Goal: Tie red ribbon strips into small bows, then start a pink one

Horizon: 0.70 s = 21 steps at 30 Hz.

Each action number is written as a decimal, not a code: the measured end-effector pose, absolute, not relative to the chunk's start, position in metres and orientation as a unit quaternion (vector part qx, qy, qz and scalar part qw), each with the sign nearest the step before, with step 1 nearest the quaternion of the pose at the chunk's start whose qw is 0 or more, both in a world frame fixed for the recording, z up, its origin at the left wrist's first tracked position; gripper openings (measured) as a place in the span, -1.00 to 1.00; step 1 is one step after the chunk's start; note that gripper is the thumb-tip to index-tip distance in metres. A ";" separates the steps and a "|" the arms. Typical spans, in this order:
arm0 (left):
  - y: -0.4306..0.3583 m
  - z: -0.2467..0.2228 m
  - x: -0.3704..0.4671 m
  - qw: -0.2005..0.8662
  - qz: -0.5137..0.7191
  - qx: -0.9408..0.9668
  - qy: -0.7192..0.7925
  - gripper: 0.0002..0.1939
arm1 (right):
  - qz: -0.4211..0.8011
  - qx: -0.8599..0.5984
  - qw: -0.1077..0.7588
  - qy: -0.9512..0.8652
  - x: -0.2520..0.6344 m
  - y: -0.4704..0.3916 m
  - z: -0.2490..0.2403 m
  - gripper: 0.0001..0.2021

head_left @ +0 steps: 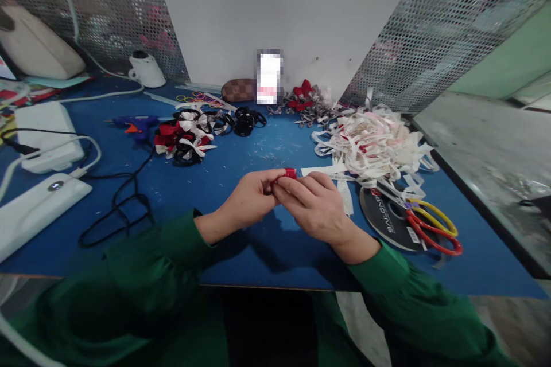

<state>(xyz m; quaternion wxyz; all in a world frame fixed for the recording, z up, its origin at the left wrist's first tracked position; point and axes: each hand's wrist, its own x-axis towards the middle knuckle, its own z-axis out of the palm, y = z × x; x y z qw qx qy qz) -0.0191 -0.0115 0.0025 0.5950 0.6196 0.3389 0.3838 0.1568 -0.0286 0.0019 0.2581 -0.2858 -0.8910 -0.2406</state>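
A small red piece [290, 173], which looks like ribbon, shows between the fingertips of both hands above the blue table [267, 149]. My left hand [249, 198] pinches it from the left, thumb and fingers pressed together. From the right, my right hand [312, 203] closes on the same piece, its fingers bent over and hiding most of it. White ribbon strips [325, 170] lie just beyond my right hand. Past my left hand sits a cluster of red, white and black bows [185, 137].
Right: a heap of white ribbons [374, 140], a black spool [383, 218] and red-yellow scissors [434, 226]. Left: a blue glue gun [138, 123], black cable [116, 200] and white power strip [38, 212]. At the back: black hair ties [245, 120], a checkered pouch [238, 90] and red bows [302, 92].
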 end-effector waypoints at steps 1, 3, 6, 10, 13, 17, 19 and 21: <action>-0.011 0.003 -0.019 0.595 0.383 0.620 0.339 -0.55 | -0.235 -0.287 0.243 -0.896 0.156 -0.029 0.004 -0.74; -0.011 0.003 -0.020 0.592 0.382 0.624 0.338 -0.56 | -0.223 -0.301 0.215 -0.902 0.154 -0.030 0.006 -0.72; -0.010 0.000 -0.020 0.578 0.375 0.636 0.346 -0.59 | -0.191 -0.316 0.177 -0.912 0.150 -0.031 0.007 -0.72; -0.009 0.001 -0.021 0.578 0.383 0.623 0.363 -0.54 | -0.178 -0.288 0.232 -0.912 0.153 -0.032 0.005 -0.71; -0.010 0.007 -0.022 0.612 0.366 0.589 0.380 -0.46 | -0.141 -0.315 0.406 -0.846 0.159 -0.030 0.003 -0.68; -0.013 0.014 -0.024 0.661 0.340 0.556 0.373 -0.35 | 0.088 -0.461 0.527 -0.708 0.163 -0.017 -0.001 -0.75; -0.015 0.016 -0.024 0.674 0.340 0.550 0.358 -0.32 | 0.284 -0.471 0.509 -0.662 0.160 -0.011 -0.004 -0.77; -0.016 0.018 -0.025 0.681 0.343 0.545 0.349 -0.32 | 0.477 -0.419 0.476 -0.608 0.156 -0.009 -0.009 -0.74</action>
